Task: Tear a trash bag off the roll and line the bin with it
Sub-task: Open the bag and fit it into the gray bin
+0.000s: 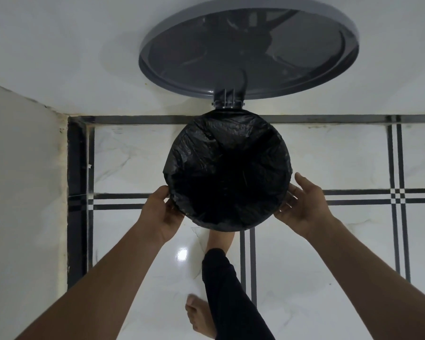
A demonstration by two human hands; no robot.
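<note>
I look straight down into a round pedal bin whose mouth is covered by a black trash bag; the bag's edge is folded over the whole rim. The grey lid stands raised behind it, leaning toward the wall on its hinge. My left hand pinches the bag's folded edge at the rim's lower left. My right hand rests against the lower right of the rim with its fingers spread, touching the bag. No roll of bags is in view.
The bin stands on a white tiled floor with black stripes, close to a white wall at the top and another wall at the left. One bare foot sits at the bin's base, the other farther back.
</note>
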